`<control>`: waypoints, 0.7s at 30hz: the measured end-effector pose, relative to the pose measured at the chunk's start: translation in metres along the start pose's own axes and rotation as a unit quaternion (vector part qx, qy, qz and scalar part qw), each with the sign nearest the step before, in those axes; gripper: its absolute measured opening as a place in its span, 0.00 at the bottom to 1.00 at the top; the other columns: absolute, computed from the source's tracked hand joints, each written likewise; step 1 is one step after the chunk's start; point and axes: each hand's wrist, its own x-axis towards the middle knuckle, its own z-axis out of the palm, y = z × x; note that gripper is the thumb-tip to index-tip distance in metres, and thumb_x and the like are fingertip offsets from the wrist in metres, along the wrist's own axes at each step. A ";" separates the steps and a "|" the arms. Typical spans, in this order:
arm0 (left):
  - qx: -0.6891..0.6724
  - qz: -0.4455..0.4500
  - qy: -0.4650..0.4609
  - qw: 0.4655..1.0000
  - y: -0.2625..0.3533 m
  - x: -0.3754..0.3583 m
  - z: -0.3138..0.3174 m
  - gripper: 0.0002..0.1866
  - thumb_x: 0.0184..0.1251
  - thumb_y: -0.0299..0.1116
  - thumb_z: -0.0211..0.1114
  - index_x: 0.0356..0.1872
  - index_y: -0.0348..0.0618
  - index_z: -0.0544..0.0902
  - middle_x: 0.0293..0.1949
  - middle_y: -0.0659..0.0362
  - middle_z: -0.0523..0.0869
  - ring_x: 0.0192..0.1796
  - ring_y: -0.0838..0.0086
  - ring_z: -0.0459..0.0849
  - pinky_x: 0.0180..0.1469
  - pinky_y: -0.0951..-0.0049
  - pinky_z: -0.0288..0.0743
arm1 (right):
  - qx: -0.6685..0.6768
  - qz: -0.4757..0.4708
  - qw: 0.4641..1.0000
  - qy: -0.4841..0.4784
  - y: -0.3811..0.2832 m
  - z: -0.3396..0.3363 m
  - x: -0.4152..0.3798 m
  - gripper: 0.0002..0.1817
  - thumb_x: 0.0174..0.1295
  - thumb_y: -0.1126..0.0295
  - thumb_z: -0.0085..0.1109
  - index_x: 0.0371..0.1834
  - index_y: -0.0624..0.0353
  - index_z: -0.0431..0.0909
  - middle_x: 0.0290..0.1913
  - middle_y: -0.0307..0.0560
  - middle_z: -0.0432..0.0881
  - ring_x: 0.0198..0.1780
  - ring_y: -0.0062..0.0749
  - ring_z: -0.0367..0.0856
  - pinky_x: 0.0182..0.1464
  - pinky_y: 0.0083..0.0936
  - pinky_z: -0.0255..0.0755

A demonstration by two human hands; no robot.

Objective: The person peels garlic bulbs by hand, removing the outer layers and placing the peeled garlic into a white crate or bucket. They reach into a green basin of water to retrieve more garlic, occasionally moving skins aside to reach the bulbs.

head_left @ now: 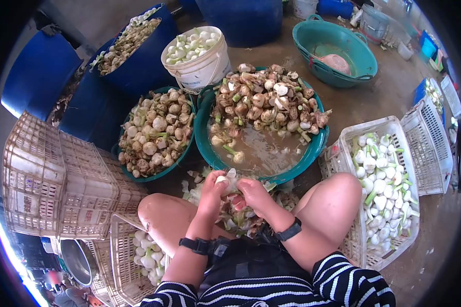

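Observation:
Between my knees, both hands meet on one garlic bulb [222,179] with pale skin. My left hand [212,190] is closed around the bulb. Close beside it, my right hand [252,193] pinches a whitish flap of the garlic's skin [232,174]. Below the hands lies a heap of peeled husks and stalks [235,221]. Just ahead stands a green tub [202,146] of muddy water with a pile of brown, unpeeled garlic [264,100] at its far side.
A second tub of dirty garlic [156,125] sits left, below a white bucket [200,71] of cleaned bulbs. On my right is a white crate [414,192] holding clean garlic. Stacked crates [61,179] and blue barrels [38,77] stand left; a green basin [361,64] lies far right.

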 end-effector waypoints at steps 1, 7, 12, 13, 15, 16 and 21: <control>0.059 0.058 -0.033 0.996 -0.002 0.003 -0.006 0.14 0.62 0.35 0.54 0.47 0.41 0.72 0.32 0.62 0.77 0.24 0.83 0.72 0.24 0.83 0.65 | -0.082 -0.097 0.992 0.000 -0.001 0.002 -0.004 0.12 0.62 0.66 0.50 0.29 0.65 0.76 0.23 0.39 0.77 0.24 0.20 0.76 0.26 0.21 0.69; 0.353 -0.022 -0.165 0.921 0.020 -0.011 -0.022 0.28 0.55 0.30 0.59 0.60 0.39 0.66 0.50 0.51 0.76 0.52 0.68 0.75 0.53 0.73 0.68 | -0.341 -0.282 0.891 0.102 0.007 -0.003 0.002 0.06 0.59 0.73 0.53 0.34 0.65 0.78 0.25 0.45 0.78 0.24 0.28 0.73 0.31 0.20 0.66; 0.370 0.189 -0.106 0.903 0.012 -0.019 -0.019 0.31 0.47 0.18 0.59 0.59 0.42 0.68 0.47 0.51 0.78 0.52 0.71 0.75 0.56 0.69 0.68 | -0.069 -0.073 0.995 -0.008 0.011 -0.011 0.017 0.10 0.64 0.70 0.49 0.35 0.64 0.79 0.28 0.35 0.79 0.26 0.15 0.72 0.28 0.13 0.65; 0.494 0.321 -0.092 0.802 0.015 -0.018 -0.017 0.30 0.47 0.17 0.57 0.57 0.42 0.69 0.49 0.50 0.78 0.53 0.70 0.75 0.57 0.67 0.67 | -0.053 -0.050 0.997 -0.018 0.009 -0.014 0.017 0.10 0.64 0.70 0.49 0.37 0.64 0.78 0.28 0.34 0.79 0.27 0.15 0.72 0.29 0.13 0.65; 0.596 0.438 -0.073 0.669 0.009 -0.015 -0.019 0.29 0.46 0.15 0.56 0.56 0.41 0.71 0.51 0.49 0.77 0.53 0.68 0.76 0.58 0.65 0.67 | -0.038 -0.024 0.999 -0.027 0.006 -0.014 0.016 0.10 0.65 0.69 0.49 0.39 0.63 0.78 0.29 0.34 0.78 0.27 0.14 0.72 0.29 0.12 0.66; 0.539 0.448 -0.102 0.706 -0.002 -0.010 -0.022 0.25 0.49 0.15 0.56 0.53 0.40 0.72 0.52 0.49 0.77 0.52 0.67 0.77 0.58 0.65 0.68 | 0.034 -0.025 0.998 -0.036 0.003 -0.012 0.013 0.10 0.65 0.69 0.49 0.40 0.62 0.77 0.30 0.34 0.78 0.30 0.14 0.73 0.32 0.12 0.66; -0.204 0.030 0.106 0.973 -0.008 -0.003 -0.017 0.05 0.65 0.28 0.56 0.38 0.38 0.75 0.43 0.54 0.82 0.43 0.71 0.82 0.42 0.76 0.79 | -0.189 -0.328 0.925 -0.040 0.010 -0.001 -0.016 0.10 0.64 0.66 0.47 0.34 0.60 0.77 0.33 0.40 0.78 0.36 0.28 0.75 0.39 0.27 0.69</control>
